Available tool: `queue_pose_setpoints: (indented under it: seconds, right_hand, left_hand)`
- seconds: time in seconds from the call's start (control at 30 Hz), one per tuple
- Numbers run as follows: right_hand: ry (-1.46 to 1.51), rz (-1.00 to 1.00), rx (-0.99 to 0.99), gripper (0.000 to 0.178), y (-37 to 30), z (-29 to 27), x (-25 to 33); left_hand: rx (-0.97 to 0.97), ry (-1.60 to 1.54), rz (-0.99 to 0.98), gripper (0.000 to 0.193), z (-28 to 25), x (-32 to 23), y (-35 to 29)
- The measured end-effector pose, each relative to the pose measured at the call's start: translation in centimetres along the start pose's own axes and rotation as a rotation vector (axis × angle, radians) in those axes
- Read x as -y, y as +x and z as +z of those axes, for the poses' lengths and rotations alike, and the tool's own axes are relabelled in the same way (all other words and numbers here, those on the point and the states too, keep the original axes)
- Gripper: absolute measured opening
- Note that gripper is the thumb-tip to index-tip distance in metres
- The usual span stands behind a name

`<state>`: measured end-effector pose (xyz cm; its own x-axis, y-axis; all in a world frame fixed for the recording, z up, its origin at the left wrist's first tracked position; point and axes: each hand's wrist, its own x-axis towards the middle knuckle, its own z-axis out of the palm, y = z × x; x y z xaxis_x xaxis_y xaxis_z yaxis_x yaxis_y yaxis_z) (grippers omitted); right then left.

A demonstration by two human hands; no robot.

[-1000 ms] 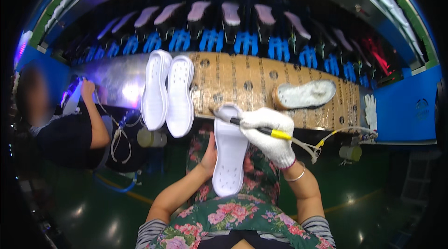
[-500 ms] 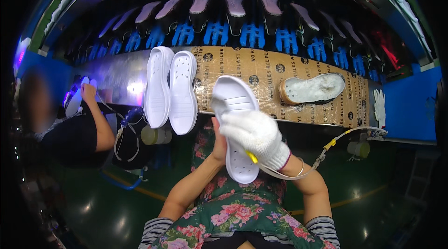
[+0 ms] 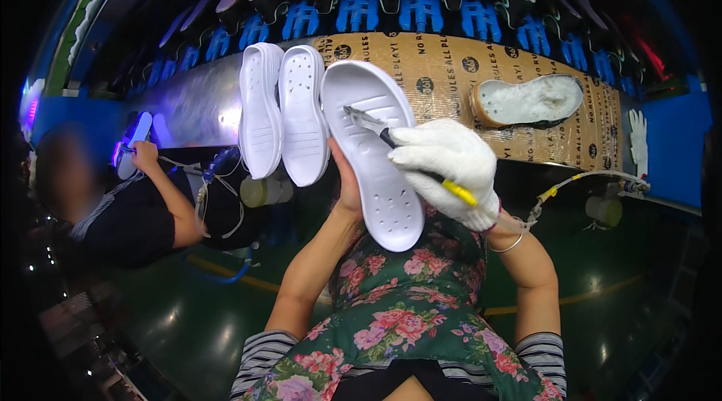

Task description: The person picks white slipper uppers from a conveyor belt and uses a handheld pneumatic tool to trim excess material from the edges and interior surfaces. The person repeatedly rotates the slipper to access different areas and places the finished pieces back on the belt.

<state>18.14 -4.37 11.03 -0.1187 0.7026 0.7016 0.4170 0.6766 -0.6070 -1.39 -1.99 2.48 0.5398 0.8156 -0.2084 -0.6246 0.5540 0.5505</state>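
Tilted in front of me is a white shoe sole, its hollow inner side with ridges and small holes facing up. Bare, my left hand grips its left edge, with part of the fingers hidden beneath it. A white knit glove covers my right hand, which is closed around a brush with a dark handle and a yellow end piece joined to a tube. The brush tip touches the inside of the sole's wider upper half. Two more white soles stand side by side to the left, partly over the bench edge.
A cardboard sheet covers the bench and bears a shoe with its pale underside up. Beyond it runs a row of shoes on blue holders. A spare glove lies far right. At left, another person's hand holds a sole.
My right hand has moved right, so the brush and more of the sole's inside now show. The sole and bench items sit higher in view.
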Motion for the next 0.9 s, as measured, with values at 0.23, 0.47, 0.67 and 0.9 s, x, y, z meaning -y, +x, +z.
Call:
queue_pose_setpoints:
  seconds: [0.23, 0.47, 0.67, 0.9]
  right_hand:
    - [0.337, 0.027, 0.138, 0.026, -1.6, 1.0, 1.3]
    - [0.248, -0.046, 0.186, 0.032, -2.8, 2.3, 2.2]
    - [0.060, -0.096, 0.092, 0.033, -3.6, 2.9, 1.7]
    - [0.061, -0.045, 0.066, 0.029, -3.3, 1.9, 0.9]
  left_hand:
    - [0.244, -0.178, -0.047, 0.123, -3.3, -0.1, 2.1]
    - [0.324, -0.359, -0.144, 0.139, -0.2, -2.9, 2.5]
    - [0.410, -0.355, -0.076, 0.128, -1.1, -3.7, 5.0]
    - [0.456, -0.291, -0.016, 0.132, -1.5, -5.2, 7.0]
